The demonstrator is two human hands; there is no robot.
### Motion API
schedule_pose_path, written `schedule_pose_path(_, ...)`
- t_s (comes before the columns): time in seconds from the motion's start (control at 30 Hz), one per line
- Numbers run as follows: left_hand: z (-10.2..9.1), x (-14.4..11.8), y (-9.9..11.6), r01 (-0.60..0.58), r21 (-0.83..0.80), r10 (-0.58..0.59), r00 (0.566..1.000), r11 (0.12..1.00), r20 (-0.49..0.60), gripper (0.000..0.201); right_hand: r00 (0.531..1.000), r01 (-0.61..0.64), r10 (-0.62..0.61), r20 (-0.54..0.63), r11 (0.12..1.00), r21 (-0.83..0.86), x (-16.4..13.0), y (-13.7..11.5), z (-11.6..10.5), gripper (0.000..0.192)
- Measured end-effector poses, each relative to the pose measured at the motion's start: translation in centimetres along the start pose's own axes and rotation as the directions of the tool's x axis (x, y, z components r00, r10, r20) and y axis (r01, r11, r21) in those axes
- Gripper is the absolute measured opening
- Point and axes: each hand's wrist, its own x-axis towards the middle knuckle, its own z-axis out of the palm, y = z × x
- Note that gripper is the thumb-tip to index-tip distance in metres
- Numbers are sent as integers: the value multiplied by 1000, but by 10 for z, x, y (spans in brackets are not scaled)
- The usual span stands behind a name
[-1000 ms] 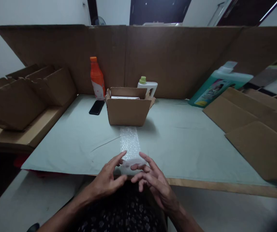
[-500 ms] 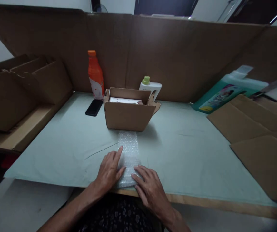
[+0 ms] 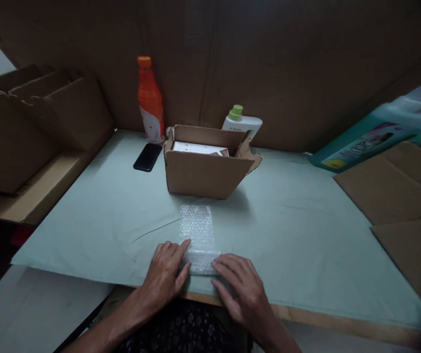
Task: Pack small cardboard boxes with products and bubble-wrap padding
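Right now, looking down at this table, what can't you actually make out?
- What lies under the rolled end of the bubble wrap: the left hand and right hand cover both sides.
- The contents of the cardboard box: only a white top shows above its wall.
- The white bottle: its lower part is hidden behind the box.
- The teal jug: label too dim and blurred, cut off by the right edge.

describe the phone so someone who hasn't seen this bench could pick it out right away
Start at the open cardboard box standing mid-table on the pale green sheet. Just left of it, in front of the orange bottle, the phone lies flat. It is the only black, thin slab there; everything near it is cardboard or a standing bottle.
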Motion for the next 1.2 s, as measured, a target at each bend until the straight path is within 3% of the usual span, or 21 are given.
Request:
schedule_pose_path(0.1,-7,-2,0,-17,18,18,998,1000,-57,49,988,43,-37,147,998,-38,4,2,7,35)
schedule_pose_path(0.2,-16,-6,0,-143,-23,143,990,989,-18,48,987,7,-10,163,1000,20,17,7,12,31)
schedule_pose_path(0.27,-20,-5,1,-162,-91,165,986,982,17,48,980,-49,26,195,993,111,23,11,11,28)
schedule_pose_path(0.37,-20,8,-2,-88,-146,89,996,985,-2,44,987,-106,91,134,989,106,26,13,7,27)
schedule_pose_path(0.47,-14,28,-9,-16,-31,16,1000,999,-26,38,998,-65,66,15,997,-41,25,12,7,32)
schedule_pose_path(0.57,-12,40,-16,72,55,-71,997,996,-22,37,993,37,-23,113,992,-125,30,13,13,33)
schedule_pose_path(0.67,-14,33,-18,188,-152,-201,977,970,-75,43,985,48,-29,169,993,-112,42,19,22,29)
schedule_pose_path(0.73,-17,22,-15,306,-406,-364,929,861,-70,54,992,-3,7,122,999,-35,50,23,24,27)
schedule_pose_path(0.8,-18,13,-10,419,-632,-509,859,652,44,70,995,-71,65,80,994,80,53,21,22,26)
schedule_pose_path(0.87,-19,10,-3,486,-753,-552,810,444,198,87,987,-140,119,107,966,215,53,14,18,25)
schedule_pose_path(0.93,-21,13,4,516,-791,-521,798,329,303,98,964,-235,175,200,912,337,49,6,12,23)
schedule_pose_path(1.03,-25,19,11,495,-815,-453,827,302,334,99,913,-405,328,242,793,455,39,1,7,26)
schedule_pose_path(1.1,-25,21,13,460,-829,-432,849,318,305,95,866,-495,427,260,660,565,32,3,5,47)
schedule_pose_path(1.17,-20,22,13,440,-836,-418,861,328,289,93,827,-552,447,342,522,651,27,6,5,64)
schedule_pose_path(1.2,-17,22,12,436,-838,-405,866,328,292,92,810,-576,447,380,485,658,26,7,5,63)
